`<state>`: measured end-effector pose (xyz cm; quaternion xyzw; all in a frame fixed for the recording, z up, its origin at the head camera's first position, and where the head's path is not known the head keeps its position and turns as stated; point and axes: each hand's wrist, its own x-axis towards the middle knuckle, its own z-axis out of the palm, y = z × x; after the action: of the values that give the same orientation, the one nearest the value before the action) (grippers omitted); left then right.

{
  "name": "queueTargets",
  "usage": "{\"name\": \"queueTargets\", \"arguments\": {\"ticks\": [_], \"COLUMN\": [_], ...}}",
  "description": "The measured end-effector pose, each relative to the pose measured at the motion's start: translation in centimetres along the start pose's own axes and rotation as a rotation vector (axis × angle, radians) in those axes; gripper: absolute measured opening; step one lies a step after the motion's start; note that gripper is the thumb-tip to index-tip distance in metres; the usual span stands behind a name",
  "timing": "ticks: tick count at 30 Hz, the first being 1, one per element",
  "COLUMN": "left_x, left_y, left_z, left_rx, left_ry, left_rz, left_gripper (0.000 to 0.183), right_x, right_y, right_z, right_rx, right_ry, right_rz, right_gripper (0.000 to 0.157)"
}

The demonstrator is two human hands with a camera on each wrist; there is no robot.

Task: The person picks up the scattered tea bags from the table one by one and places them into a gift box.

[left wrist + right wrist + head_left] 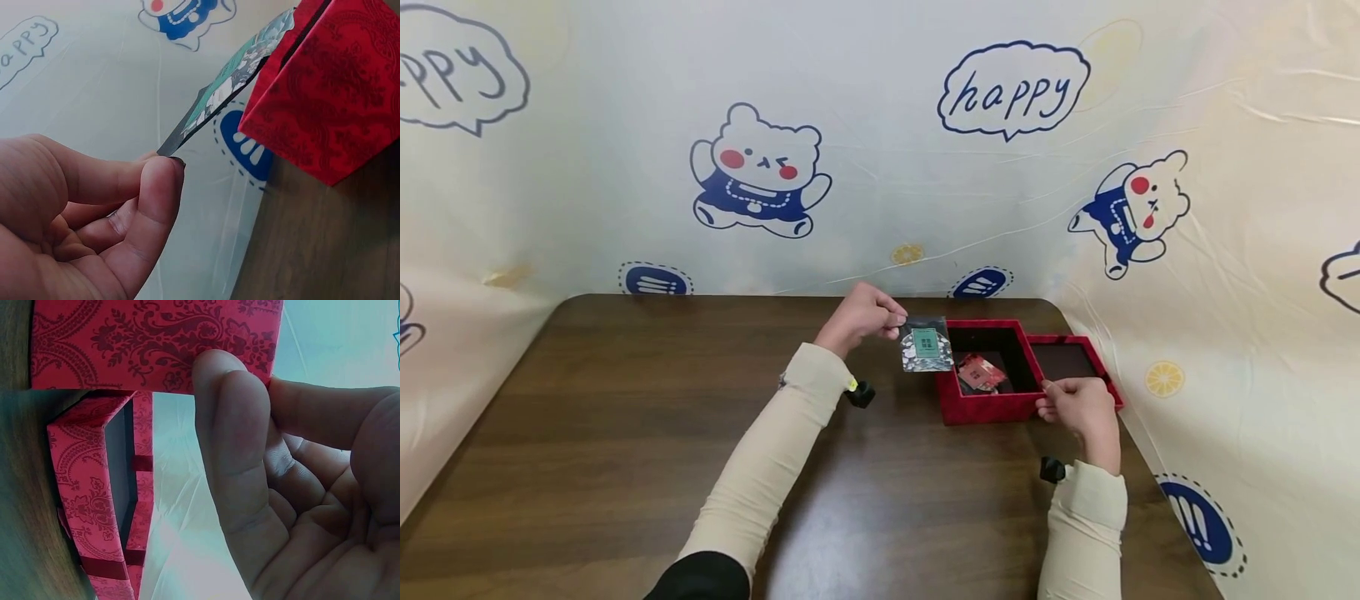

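By one upper corner, my left hand [863, 318] pinches a small flat packet [927, 350] with a teal label and a dark floral print. The packet hangs at the left side of an open red box [988, 408], and the left wrist view shows it nearly edge-on [234, 78]. Inside the box lies a red packet [981, 372]. At the box's near right corner, my right hand [1081, 410] grips the wall between thumb and fingers. Up close in the right wrist view, that box wall [144, 344] carries a dark red floral pattern.
A shallow red box lid [1093, 354] with a dark inside lies hollow side up, right beside the box. Both stand near the right edge of the brown wooden table [625, 450]. A printed cloth [880, 167] hangs behind the table and along its sides.
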<state>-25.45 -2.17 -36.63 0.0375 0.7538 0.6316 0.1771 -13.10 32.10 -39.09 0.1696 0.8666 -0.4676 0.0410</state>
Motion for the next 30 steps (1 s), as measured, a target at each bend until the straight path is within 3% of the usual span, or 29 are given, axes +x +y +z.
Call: {"name": "queueTargets", "arguments": {"ticks": [16,21,30], "left_x": [0.8,1.1,1.2], "left_y": [0.6,0.6,0.7], "left_z": [2.6,3.3,5.1], "left_rx": [-0.019,-0.025,-0.033], "left_ry": [-0.013,-0.009,-0.031], "left_rz": [-0.012,-0.010,0.043], "left_gripper": [0.014,0.008,0.011], "right_x": [-0.1,-0.1,-0.2], "right_y": [-0.1,0.0,0.0], "right_z": [0.2,0.1,0.1], "right_rx": [0.005,-0.016,-0.039], "right_ry": [0.010,0.014,0.028], "right_rz": [-0.010,-0.019,-0.032], "right_gripper": [0.030,0.030,0.030]}}
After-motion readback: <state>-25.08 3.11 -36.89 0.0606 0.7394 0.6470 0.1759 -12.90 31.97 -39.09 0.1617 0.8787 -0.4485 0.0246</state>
